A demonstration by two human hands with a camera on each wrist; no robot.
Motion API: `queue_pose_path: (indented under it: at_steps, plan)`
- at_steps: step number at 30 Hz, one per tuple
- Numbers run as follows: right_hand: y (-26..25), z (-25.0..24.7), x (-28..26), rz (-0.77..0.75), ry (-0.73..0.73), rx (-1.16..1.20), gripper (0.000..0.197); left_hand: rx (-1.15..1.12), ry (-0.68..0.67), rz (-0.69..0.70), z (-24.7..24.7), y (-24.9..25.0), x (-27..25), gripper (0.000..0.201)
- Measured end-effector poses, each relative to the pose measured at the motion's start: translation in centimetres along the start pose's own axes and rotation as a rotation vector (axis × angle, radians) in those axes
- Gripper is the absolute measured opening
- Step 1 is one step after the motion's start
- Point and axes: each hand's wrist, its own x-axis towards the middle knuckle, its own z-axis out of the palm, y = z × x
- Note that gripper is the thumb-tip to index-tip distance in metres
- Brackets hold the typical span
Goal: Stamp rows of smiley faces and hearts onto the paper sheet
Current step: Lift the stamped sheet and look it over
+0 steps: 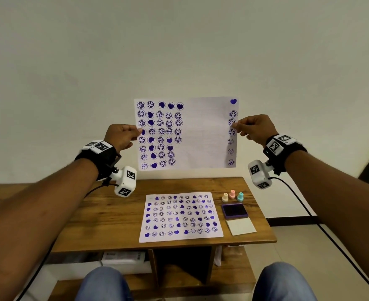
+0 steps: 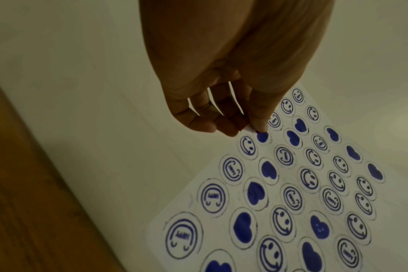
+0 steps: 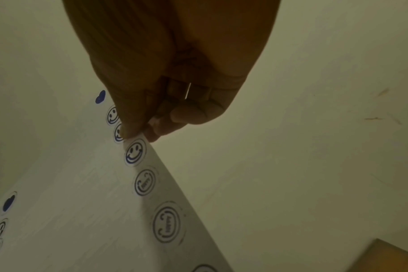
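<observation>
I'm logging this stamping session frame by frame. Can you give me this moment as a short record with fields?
held sheet: lifted upright above the table, partly stamped, middle blank
left hand: pinches its left edge
right hand: pinches its right edge
second sheet: flat on the wooden table, covered with stamps
stampers: three, upright, behind the ink pad
white pad: in front of ink pad

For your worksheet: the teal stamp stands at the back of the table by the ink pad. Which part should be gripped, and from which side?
Grip the teal stamp by its narrow upper knob, coming from above with thumb and fingertips. It stands upright on its wider base, with the pink stamp close on its left and the ink pad in front, so a top approach probably avoids knocking either.
</observation>
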Motion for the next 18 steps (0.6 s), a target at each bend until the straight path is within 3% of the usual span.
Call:
queue_pose_path:
  at_steps: [4, 7, 10, 18]
  plan:
    - [0.5, 0.4, -0.2, 0.046, -0.023, 0.009, 0.019, 0.004, -0.005, -0.015, 0.0, -0.5, 0.0, 0.010]
    - [1.4, 1.1, -0.6, 0.101, -0.054, -0.009, 0.017, 0.012, -0.024, -0.062, -0.2, -1.6, -0.2, 0.016]
    - [3.4, 2.5, -1.3, 0.164, -0.109, -0.065, 0.016, 0.034, -0.046, -0.113, -0.4, -4.0, -0.9, 0.025]
    - [9.9, 7.4, -3.8, 0.289, -0.239, -0.246, 0.016, 0.186, -0.128, -0.277, -0.7, -11.9, -3.1, 0.026]
